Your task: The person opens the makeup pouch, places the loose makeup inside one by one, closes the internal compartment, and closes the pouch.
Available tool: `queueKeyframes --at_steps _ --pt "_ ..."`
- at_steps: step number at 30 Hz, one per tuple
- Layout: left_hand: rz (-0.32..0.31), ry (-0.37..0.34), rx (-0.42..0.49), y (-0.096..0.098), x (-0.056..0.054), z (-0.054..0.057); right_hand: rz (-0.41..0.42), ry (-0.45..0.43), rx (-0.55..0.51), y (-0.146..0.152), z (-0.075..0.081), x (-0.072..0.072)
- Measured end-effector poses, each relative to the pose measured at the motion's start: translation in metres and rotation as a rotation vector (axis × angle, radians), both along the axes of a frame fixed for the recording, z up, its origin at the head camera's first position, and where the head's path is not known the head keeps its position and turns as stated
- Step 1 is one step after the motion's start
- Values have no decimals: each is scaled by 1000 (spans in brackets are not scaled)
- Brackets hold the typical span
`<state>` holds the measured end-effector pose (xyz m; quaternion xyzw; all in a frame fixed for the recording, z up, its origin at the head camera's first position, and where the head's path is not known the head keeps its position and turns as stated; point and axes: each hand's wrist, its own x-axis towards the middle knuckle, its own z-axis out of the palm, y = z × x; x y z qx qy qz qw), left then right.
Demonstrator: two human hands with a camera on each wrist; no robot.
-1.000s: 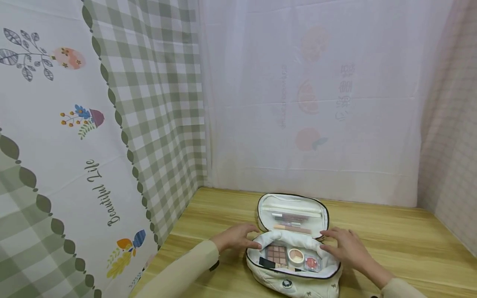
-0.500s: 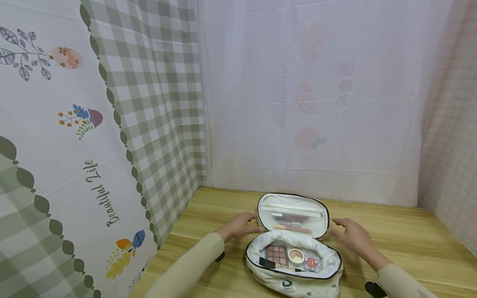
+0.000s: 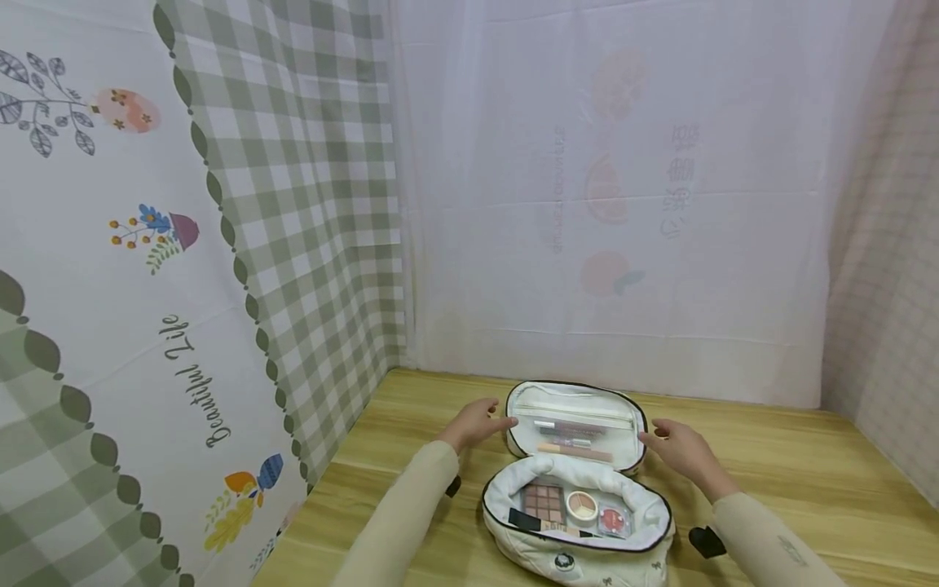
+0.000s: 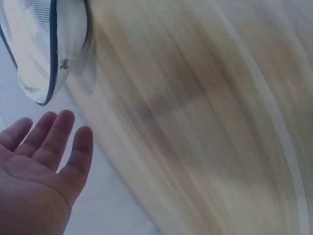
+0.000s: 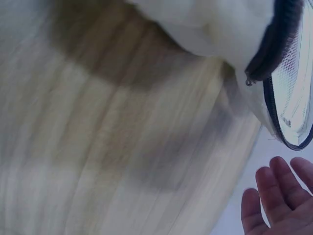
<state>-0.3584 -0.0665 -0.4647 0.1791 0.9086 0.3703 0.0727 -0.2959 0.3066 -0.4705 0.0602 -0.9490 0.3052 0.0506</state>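
Observation:
A cream quilted makeup bag stands unzipped on the table, its lid tilted back. Inside lie an eyeshadow palette, a round three-colour compact, a square case with a red round and a black-capped tube. Slim tubes show in the lid's mesh pocket. My left hand is at the lid's left edge, fingers relaxed; in the left wrist view its fingers are apart from the lid. At the lid's right edge is my right hand, fingers loosely extended and holding nothing.
The bag stands on a wood-grain table. A green checked cloth hangs at the left, a pale printed cloth behind the table and another pale cloth at the right.
Both hands have left the sides of the bag's opening and moved away from me, up to either side of the lid. The bag and its contents have stayed nearly in place.

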Motion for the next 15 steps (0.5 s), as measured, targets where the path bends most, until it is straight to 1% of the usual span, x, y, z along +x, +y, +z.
queueKeyframes --at_steps 4,10,12,15 --pt "27 -50 37 3 -1 0 7 -51 -21 -5 4 -4" --pt "59 -102 71 8 -5 -10 16 -115 -55 -13 5 -9" --pt "58 -109 94 11 -6 -12 12 -127 -68 -15 4 -10" --pt "8 -107 146 17 -7 -15 1 -152 -101 -15 1 -12"
